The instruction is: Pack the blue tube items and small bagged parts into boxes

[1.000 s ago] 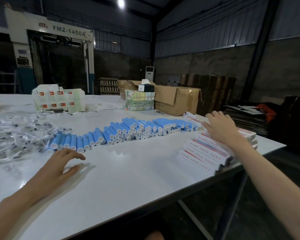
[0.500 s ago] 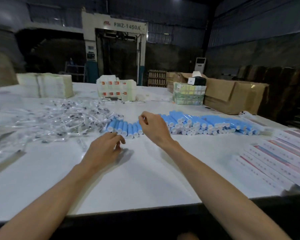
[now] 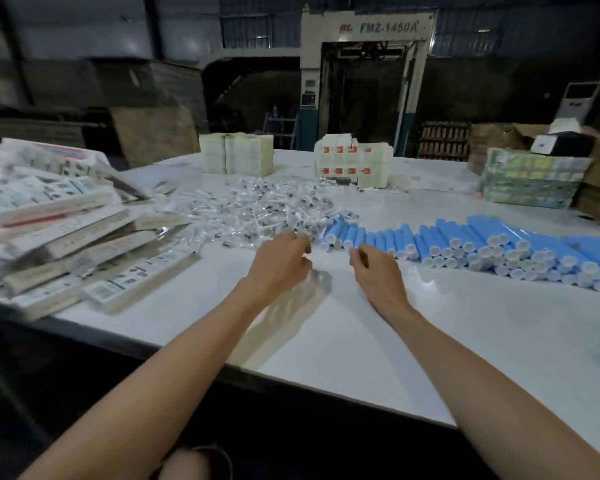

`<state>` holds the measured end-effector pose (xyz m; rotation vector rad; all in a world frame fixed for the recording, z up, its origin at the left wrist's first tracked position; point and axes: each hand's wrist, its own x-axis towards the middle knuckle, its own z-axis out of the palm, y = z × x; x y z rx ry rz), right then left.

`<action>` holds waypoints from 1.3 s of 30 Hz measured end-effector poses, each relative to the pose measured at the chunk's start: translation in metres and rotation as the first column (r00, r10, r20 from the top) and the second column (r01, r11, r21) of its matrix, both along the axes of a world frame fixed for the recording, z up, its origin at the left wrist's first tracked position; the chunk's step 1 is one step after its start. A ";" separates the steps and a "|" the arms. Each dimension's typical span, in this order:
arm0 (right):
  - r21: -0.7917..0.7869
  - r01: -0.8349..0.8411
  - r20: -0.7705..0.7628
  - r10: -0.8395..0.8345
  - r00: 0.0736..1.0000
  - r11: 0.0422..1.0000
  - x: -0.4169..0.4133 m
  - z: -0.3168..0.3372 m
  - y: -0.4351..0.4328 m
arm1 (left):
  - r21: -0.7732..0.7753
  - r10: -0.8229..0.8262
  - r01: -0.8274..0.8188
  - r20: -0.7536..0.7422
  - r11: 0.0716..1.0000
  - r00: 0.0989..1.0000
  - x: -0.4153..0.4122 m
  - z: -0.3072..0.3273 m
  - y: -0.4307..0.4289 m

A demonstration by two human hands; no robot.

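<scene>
A long row of blue tubes (image 3: pixel 465 242) with white caps lies across the white table (image 3: pixel 361 341), from the centre to the right edge. Left of them spreads a heap of small clear bagged parts (image 3: pixel 257 209). My left hand (image 3: pixel 279 263) hovers at the near edge of that heap with its fingers curled; blur hides whether it holds a bag. My right hand (image 3: pixel 376 271) is just in front of the leftmost tubes. Its curled fingertips are close to the white caps, and I cannot make out a grip.
Long flat printed boxes (image 3: pixel 84 244) are piled loosely at the table's left end. Stacks of white cartons (image 3: pixel 236 155) and red-marked cartons (image 3: pixel 352 161) stand at the back, a green bundle (image 3: pixel 530 180) and brown cardboard boxes at back right. The table's near edge runs diagonally below my forearms.
The view has swung left, from the flat boxes at the right end to the heap and the tubes' left end. Both hands moved to the seam between heap and tubes.
</scene>
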<state>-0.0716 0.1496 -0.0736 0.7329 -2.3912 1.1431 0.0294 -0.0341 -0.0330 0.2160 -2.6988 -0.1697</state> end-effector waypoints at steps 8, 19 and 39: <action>-0.060 -0.071 0.076 0.075 0.994 0.996 -0.003 0.000 -0.001 | -0.150 0.619 -0.601 0.201 0.785 0.759 0.059 0.000 -0.113; -0.127 -0.130 0.162 0.150 0.975 0.983 -0.004 -0.001 0.000 | -0.255 0.706 -0.661 0.175 0.706 0.686 0.083 -0.017 -0.152; -0.194 0.069 0.191 -0.032 0.981 0.979 -0.014 0.001 0.000 | 0.928 -0.022 0.230 -0.234 0.294 0.972 -0.029 0.020 -0.032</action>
